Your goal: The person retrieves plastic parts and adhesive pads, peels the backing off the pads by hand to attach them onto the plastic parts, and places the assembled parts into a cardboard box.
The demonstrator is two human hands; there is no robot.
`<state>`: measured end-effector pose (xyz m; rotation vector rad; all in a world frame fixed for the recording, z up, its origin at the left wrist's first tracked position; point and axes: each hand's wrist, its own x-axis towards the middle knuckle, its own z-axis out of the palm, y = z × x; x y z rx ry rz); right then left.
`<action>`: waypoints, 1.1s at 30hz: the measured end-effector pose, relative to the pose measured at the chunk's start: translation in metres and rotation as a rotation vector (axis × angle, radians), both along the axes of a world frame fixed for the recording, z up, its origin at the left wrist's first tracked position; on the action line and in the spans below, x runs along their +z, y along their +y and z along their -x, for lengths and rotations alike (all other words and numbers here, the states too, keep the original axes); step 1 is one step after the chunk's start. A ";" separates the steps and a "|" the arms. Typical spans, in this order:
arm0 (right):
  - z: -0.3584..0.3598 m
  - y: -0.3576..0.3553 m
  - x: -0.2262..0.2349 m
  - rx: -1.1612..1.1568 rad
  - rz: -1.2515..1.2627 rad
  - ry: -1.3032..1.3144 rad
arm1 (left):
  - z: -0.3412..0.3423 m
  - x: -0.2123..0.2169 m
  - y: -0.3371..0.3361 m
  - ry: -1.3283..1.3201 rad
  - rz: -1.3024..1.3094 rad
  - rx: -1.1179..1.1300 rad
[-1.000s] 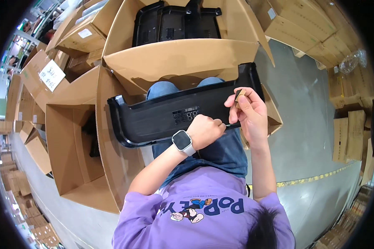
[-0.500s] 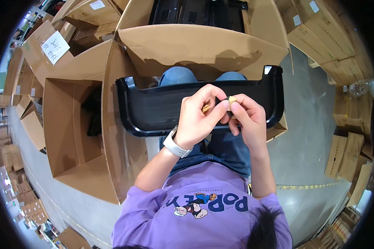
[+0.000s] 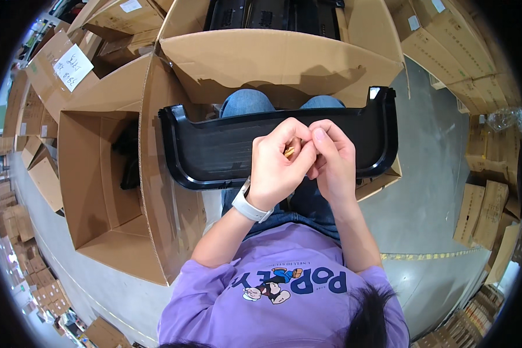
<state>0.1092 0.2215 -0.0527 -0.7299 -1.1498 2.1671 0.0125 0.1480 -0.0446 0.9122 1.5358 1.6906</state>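
Observation:
My left hand (image 3: 277,165), with a white watch on its wrist, is closed with small yellowish-tan pieces (image 3: 289,151) showing inside its curled fingers. My right hand (image 3: 336,165) is closed too, its thumb and fingertips pinched against those of the left hand. What lies between the touching fingertips is hidden. Beneath both hands a long black plastic panel (image 3: 214,148) with a raised rim and upturned ends lies across my lap. My hands cover part of its right half.
A large open cardboard box (image 3: 272,58) stands just beyond my knees, with black plastic parts (image 3: 267,17) in it. Another open box (image 3: 101,174) at the left holds something dark. Stacked cartons (image 3: 446,46) line the right side of the grey floor (image 3: 429,174).
A tan piece and a dark piece showed between my fingertips before; now neither is visible there. My right hand has moved slightly left, closer against my left hand.

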 end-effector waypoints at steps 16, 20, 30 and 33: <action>-0.010 0.010 -0.004 0.022 0.199 0.058 | 0.008 -0.010 -0.001 -0.670 -0.107 0.093; -0.015 0.016 -0.001 0.113 0.132 0.028 | 0.013 -0.006 -0.003 -0.590 -0.034 0.029; -0.020 0.016 0.006 0.145 0.143 0.085 | 0.008 -0.001 -0.009 -0.194 -0.078 -0.082; -0.019 0.008 0.007 0.158 0.235 0.111 | 0.002 -0.002 -0.010 -0.051 -0.093 0.000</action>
